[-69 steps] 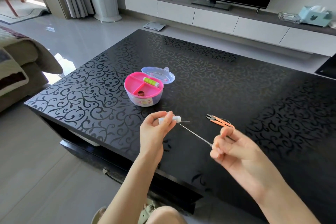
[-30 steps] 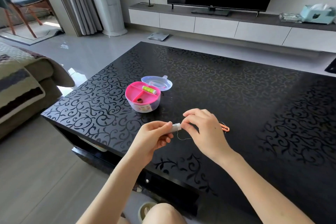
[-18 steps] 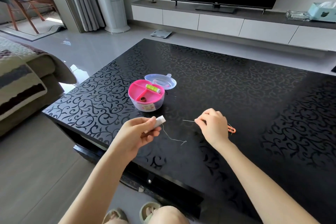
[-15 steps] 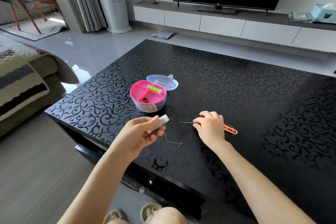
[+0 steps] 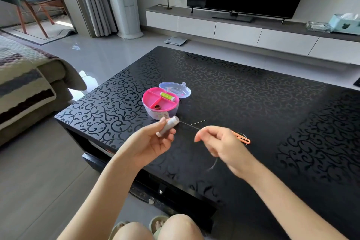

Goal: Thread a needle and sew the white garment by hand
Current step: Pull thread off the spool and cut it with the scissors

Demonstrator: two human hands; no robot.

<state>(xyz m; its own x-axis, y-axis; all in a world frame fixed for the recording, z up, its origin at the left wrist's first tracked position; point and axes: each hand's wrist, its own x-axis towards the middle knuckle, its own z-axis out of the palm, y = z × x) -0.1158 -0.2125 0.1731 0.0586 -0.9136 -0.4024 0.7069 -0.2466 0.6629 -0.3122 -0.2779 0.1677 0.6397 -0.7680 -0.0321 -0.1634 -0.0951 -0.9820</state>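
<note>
One black patterned surface (image 5: 253,103). One pink box (image 5: 151,98) with three compartments, holding one green spool (image 5: 167,96) and one metal ring (image 5: 157,106). One clear lid (image 5: 176,88) touches the box at its far side. One orange snips (image 5: 242,138) on the surface. One needle (image 5: 198,122) lies loose on the surface just beside the box. Left hand (image 5: 153,142): grip closed round one white spool (image 5: 169,125). One thread (image 5: 190,125) runs taut from the spool to the right hand (image 5: 220,142), which is motion-blurred, its grip curled and pinching the thread, the loose tail hanging below.
</note>
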